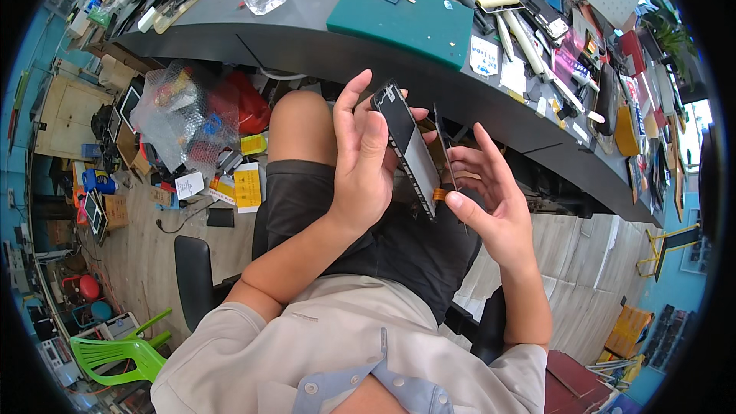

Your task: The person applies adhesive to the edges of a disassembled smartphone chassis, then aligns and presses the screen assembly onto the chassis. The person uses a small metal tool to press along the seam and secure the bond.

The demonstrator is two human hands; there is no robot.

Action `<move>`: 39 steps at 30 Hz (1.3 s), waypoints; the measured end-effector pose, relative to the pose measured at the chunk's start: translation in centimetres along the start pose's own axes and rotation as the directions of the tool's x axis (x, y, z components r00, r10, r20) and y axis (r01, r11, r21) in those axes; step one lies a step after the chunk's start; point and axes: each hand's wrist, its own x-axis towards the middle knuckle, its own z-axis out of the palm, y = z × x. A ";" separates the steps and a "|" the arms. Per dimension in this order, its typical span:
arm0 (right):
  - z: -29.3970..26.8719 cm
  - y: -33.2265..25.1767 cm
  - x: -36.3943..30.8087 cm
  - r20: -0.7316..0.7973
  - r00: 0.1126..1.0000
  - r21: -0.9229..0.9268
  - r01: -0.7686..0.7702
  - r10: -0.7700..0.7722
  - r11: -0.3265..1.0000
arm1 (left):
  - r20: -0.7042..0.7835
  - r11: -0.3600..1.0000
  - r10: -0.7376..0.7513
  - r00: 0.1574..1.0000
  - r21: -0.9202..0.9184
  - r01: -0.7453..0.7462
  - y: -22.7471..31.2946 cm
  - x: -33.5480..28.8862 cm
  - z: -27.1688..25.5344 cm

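Note:
Above my lap, my left hand (359,172) is wrapped round the edges of a dark phone frame (412,155), which is tilted with its silvery inner face toward the right. My right hand (497,203) pinches a thin dark panel (443,142) between thumb and fingers, seen almost edge-on. This panel stands slightly apart from the frame. Near their lower ends an orange flex cable (440,194) lies between the two pieces, beside my right thumb. The right fingers behind the panel are partly hidden.
Beyond my hands is a grey workbench (299,50) bearing a green mat (395,31), a cream-handled roller (498,3) and many loose tools and phone parts. Bubble wrap (188,111) and boxes crowd the floor at left. A black armrest (194,280) and a green chair (111,353) stand nearby.

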 end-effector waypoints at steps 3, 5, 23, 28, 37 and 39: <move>0.1 0.3 0.2 -0.001 1.000 -0.031 -0.006 0.006 0.999 | -0.032 0.999 -0.025 0.999 0.025 0.025 0.2 0.1 0.2; 0.1 0.3 0.2 -0.022 1.000 -0.038 -0.017 0.016 0.999 | -0.050 0.998 -0.058 0.997 0.003 0.058 0.5 0.2 0.4; -0.3 0.3 -0.3 -0.104 0.991 0.066 -0.079 0.086 0.995 | -0.203 0.994 -0.101 0.974 -0.067 0.089 0.4 0.6 -0.3; -0.1 0.5 -0.3 -0.088 0.992 0.058 -0.088 0.093 0.994 | -0.218 0.991 -0.118 0.969 -0.092 0.100 0.3 0.4 -0.1; 0.1 0.7 0.0 -0.041 0.995 0.031 -0.093 0.094 0.995 | -0.206 0.981 -0.148 0.967 -0.153 0.118 0.1 0.2 -0.2; 0.1 0.7 0.0 -0.033 0.995 0.031 -0.095 0.096 0.995 | -0.211 0.977 -0.156 0.965 -0.176 0.119 0.1 0.2 -0.2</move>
